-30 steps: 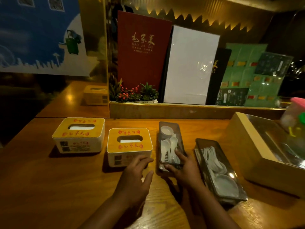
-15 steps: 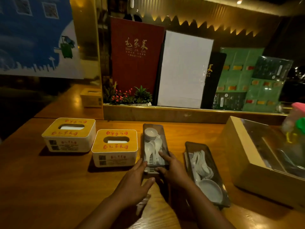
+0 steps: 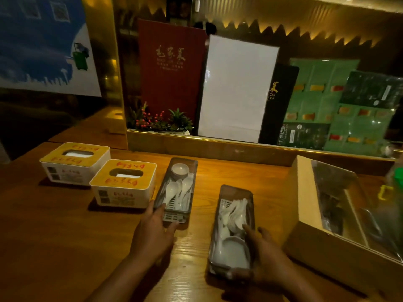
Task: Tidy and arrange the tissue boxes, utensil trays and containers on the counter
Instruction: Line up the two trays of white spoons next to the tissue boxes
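Two white tissue boxes with yellow lids stand on the wooden counter: one at far left [image 3: 74, 163], one nearer the middle [image 3: 124, 184]. Right of them lies a dark utensil tray [image 3: 177, 189] with white spoons and a small cup. My left hand [image 3: 156, 233] grips this tray's near end, thumb on its left edge. A second utensil tray [image 3: 234, 232] with spoons and a white bowl lies further right and nearer to me. My right hand [image 3: 265, 256] rests on that tray's right side, fingers over its rim.
A wooden box with a clear lid [image 3: 340, 212] stands at the right. A raised ledge [image 3: 218, 147] at the back carries upright menus [image 3: 171, 73], a white board [image 3: 236, 88] and a small plant [image 3: 161, 120]. Bare counter wood [image 3: 54, 236] lies at front left.
My right hand left the middle tray and moved right onto the second tray. My left hand moved from the nearer tissue box to the middle tray's near end.
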A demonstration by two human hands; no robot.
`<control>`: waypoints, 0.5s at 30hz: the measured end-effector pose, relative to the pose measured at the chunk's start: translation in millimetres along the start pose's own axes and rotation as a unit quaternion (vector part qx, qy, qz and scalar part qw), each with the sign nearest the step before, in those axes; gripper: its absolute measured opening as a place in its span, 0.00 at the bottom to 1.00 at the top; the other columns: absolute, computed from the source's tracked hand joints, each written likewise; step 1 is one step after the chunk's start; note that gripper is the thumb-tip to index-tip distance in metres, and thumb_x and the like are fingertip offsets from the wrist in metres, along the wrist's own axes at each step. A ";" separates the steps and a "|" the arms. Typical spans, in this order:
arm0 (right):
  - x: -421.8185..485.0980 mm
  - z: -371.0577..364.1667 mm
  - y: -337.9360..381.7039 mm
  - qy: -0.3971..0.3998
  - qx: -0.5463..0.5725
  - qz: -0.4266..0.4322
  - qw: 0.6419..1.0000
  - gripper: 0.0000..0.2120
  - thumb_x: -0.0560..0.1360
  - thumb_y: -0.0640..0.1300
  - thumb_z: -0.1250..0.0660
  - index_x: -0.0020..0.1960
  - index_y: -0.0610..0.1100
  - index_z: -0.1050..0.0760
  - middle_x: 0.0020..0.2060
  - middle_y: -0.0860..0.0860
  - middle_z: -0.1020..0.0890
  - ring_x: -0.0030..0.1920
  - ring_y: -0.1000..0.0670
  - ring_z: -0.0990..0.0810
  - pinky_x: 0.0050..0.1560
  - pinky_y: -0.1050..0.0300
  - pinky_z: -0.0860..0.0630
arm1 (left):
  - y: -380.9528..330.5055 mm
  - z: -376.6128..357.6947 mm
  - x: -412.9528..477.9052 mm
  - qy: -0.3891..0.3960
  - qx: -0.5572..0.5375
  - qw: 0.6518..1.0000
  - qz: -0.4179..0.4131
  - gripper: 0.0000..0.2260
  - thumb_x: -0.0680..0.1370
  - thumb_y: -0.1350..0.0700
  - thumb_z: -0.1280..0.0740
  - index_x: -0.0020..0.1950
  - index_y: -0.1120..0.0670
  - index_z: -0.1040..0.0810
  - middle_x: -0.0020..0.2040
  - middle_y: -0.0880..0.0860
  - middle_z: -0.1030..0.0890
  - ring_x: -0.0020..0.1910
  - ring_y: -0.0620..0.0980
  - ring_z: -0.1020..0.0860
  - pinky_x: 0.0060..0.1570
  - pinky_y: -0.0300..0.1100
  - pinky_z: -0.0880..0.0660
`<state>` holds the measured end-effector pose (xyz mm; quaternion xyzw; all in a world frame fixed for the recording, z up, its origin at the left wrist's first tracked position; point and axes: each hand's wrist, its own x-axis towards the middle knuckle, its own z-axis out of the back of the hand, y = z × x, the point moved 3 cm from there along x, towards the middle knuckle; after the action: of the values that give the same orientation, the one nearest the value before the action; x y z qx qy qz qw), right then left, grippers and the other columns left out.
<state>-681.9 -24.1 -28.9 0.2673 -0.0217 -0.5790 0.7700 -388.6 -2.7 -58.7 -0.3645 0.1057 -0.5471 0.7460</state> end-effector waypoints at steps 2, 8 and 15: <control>-1.0 -5.0 -3.3 -0.026 0.054 0.043 0.997 0.64 0.44 0.85 0.38 0.76 0.62 0.45 0.78 0.48 0.46 0.76 0.44 0.38 0.75 0.51 0.36 | -3.7 -2.7 -2.2 -0.008 -0.006 1.000 0.005 0.26 0.75 0.49 0.26 0.72 0.52 0.25 0.77 0.52 0.32 0.69 0.55 0.27 0.62 0.47 0.26; 14.1 -3.9 -5.0 -0.049 0.125 0.135 0.982 0.51 0.54 0.80 0.32 0.73 0.68 0.46 0.72 0.66 0.50 0.72 0.57 0.42 0.68 0.67 0.37 | -7.6 -4.9 -8.1 -0.018 -0.012 1.000 0.004 0.27 0.76 0.50 0.27 0.74 0.49 0.28 0.78 0.49 0.35 0.71 0.53 0.29 0.62 0.45 0.26; 67.6 -12.7 -20.9 -0.075 0.194 0.124 0.970 0.34 0.75 0.52 0.28 0.77 0.62 0.39 0.78 0.68 0.53 0.78 0.51 0.45 0.72 0.47 0.30 | -8.8 -7.0 -13.3 -0.016 -0.005 1.000 0.016 0.29 0.76 0.49 0.28 0.76 0.47 0.31 0.80 0.49 0.40 0.74 0.52 0.32 0.66 0.47 0.27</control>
<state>-673.8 -84.1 -67.6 0.3630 -0.2244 -0.4821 0.7651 -404.0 5.0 -61.1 -0.3754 0.1023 -0.5284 0.7546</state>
